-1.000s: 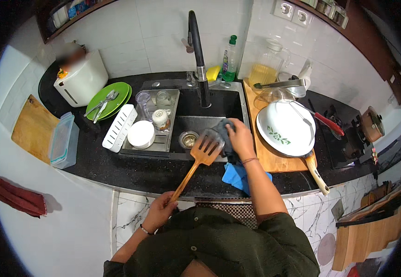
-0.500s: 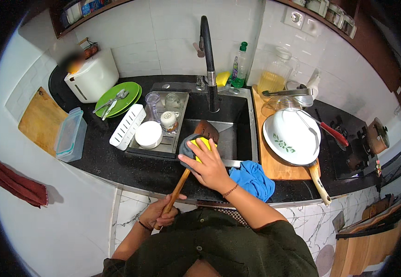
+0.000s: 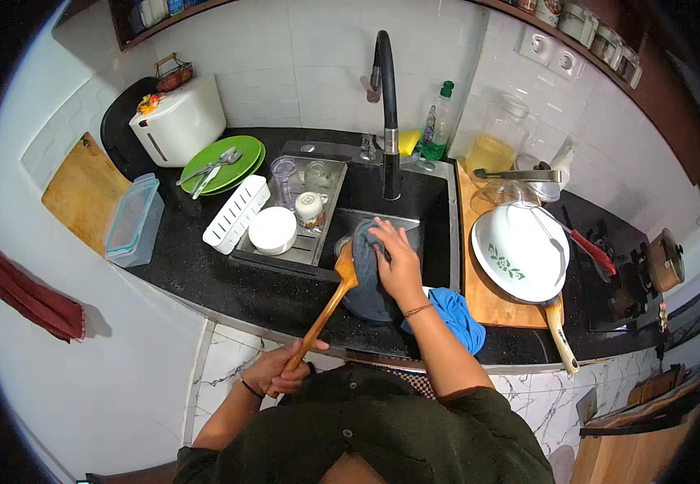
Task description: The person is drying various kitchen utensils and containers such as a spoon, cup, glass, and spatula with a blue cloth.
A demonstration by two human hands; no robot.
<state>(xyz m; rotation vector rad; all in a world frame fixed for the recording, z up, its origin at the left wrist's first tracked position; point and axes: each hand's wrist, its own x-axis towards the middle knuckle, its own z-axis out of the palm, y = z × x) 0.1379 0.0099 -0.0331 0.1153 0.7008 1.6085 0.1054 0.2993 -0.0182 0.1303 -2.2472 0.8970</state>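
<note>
My left hand [image 3: 279, 369] is closed round the handle of a wooden spatula [image 3: 323, 321], which slants up toward the sink. The spatula's head is turned nearly edge-on, partly covered by a dark grey cloth [image 3: 366, 286]. My right hand [image 3: 397, 262] grips this cloth against the head, and the cloth's lower part hangs over the sink's front edge. Beside my right wrist a crumpled blue cloth [image 3: 455, 319] lies on the counter edge. The black sink [image 3: 439, 218] is just beyond my hands, under a black faucet [image 3: 389, 121].
Left of the basin, a drying tray [image 3: 318, 246] holds a white bowl [image 3: 272, 231], a cup [image 3: 310, 208] and glassware. Green plates [image 3: 241, 165] with cutlery stand behind. On the right, a wooden board [image 3: 479, 302] carries an upturned white pan [image 3: 519, 246], its handle past the counter edge.
The grey cloth, bunched round the spatula's head with yellow showing under my fingers, now hangs down longer. The spatula's head has turned edge-on. My right hand moved right; the view shifted slightly.
</note>
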